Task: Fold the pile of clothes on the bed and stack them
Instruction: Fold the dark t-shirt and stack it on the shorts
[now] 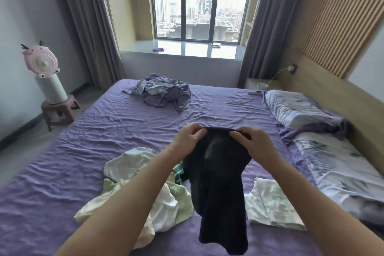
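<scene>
— What is on the bed (pixel 104 122)?
— A wrinkled purple sheet. Left hand (pixel 188 138) and right hand (pixel 248 141) pinch the dark garment (pixel 220 183), lifted above the near pile of clothes (pixel 145 189). A folded white piece (pixel 270 203) lies right.
— And far?
— Window (pixel 200 4), grey curtains (pixel 83 16).

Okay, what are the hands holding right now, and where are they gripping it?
Both the left hand and the right hand pinch the top edge of a dark garment, which hangs down over the bed.
</scene>
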A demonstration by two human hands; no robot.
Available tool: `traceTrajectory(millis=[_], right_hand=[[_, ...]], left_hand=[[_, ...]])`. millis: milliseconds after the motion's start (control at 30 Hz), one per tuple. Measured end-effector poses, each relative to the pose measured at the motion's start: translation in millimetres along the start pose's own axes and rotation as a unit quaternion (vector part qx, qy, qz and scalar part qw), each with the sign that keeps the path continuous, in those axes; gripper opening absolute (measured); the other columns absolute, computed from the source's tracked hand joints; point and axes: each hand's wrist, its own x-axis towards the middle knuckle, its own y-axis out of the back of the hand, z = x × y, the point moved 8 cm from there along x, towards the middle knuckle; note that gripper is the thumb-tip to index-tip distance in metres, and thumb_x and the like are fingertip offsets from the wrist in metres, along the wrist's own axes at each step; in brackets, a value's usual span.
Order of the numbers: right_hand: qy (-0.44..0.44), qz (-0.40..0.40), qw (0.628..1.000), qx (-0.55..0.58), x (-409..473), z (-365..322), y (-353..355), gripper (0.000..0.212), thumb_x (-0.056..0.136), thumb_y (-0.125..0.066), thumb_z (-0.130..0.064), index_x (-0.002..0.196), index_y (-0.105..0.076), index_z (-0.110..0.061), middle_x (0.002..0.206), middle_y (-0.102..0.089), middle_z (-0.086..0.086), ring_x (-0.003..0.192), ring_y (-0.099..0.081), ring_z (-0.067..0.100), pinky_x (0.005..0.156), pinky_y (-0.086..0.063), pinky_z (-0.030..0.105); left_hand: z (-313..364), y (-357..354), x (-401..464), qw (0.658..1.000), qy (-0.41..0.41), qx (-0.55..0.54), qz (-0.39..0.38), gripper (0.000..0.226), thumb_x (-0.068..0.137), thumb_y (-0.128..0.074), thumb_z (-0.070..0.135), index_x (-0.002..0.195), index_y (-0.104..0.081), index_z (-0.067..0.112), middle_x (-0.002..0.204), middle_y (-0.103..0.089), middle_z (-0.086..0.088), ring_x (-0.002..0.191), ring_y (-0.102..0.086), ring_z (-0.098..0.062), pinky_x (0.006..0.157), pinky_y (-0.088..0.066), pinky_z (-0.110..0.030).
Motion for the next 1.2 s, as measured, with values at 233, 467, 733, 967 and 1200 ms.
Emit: traceTrajectory(millis=[233, 467, 733, 967, 1200], right_hand=[[-0.068, 0.021, 0.978, 0.195, -6.1, -27.0, 67.0, 0.009, 0.086, -0.065, -0.022, 0.082, -0.067, -0.014, 0.076, -0.066, 0.007, 0.071, -0.059, 0.016, 0.069, -0.047, 0.030], [0.060, -0.070, 0.991, 0.098, -12.6, -85.7, 90.8, 0.039, 0.079, -0.067, -0.044, 0.114, -0.050, -0.038, 0.120, -0.056, -0.007, 0.104, -0.056, 0.004, 0.088, -0.047, 0.019], [0.235, -0.048, 0.970, -0.033, -53.8, -95.7, 66.2, 0.066, 0.073, -0.073, -0.028, 0.130, -0.042, -0.041, 0.135, -0.041, -0.004, 0.120, -0.039, 0.003, 0.101, -0.034, 0.017], [0.102, 0.091, 0.990, -0.044, -24.5, -88.7, 104.7, 0.016, 0.079, -0.066, -0.025, 0.090, -0.061, -0.015, 0.087, -0.067, 0.002, 0.084, -0.059, 0.021, 0.078, -0.045, 0.033], [0.010, 0.025, 1.000, -0.007, -11.3, -80.8, 106.2, 0.024, 0.079, -0.065, -0.028, 0.089, -0.063, -0.006, 0.085, -0.067, 0.011, 0.084, -0.062, 0.026, 0.076, -0.048, 0.035]], left_hand=[[81.4, -14.9, -5.9, 0.998, -0.043, -0.021, -0.045, 0.027, 0.090, -0.051, 0.000, 0.078, -0.055, 0.024, 0.079, -0.054, -0.009, 0.067, -0.045, -0.017, 0.061, -0.035, -0.028], [103.8, -14.4, -19.7, 0.983, 0.046, -0.164, -0.062, 0.021, 0.083, -0.056, -0.011, 0.078, -0.068, 0.005, 0.065, -0.065, -0.004, 0.056, -0.058, -0.012, 0.054, -0.048, -0.019], [120.6, -25.8, -24.1, 0.931, 0.184, -0.300, -0.101, 0.023, 0.093, -0.043, -0.002, 0.072, -0.051, 0.005, 0.049, -0.055, -0.005, 0.037, -0.053, -0.011, 0.041, -0.046, -0.017], [143.3, -27.3, -42.0, 0.966, 0.033, -0.151, -0.207, 0.050, 0.082, -0.067, 0.042, 0.125, -0.050, 0.024, 0.103, -0.064, 0.006, 0.087, -0.064, -0.008, 0.082, -0.048, -0.027], [104.0, -49.1, -50.8, 0.971, -0.082, 0.181, -0.131, 0.087, 0.062, -0.071, 0.004, 0.139, -0.036, 0.023, 0.118, -0.052, 0.003, 0.106, -0.053, -0.014, 0.085, -0.050, -0.026]])
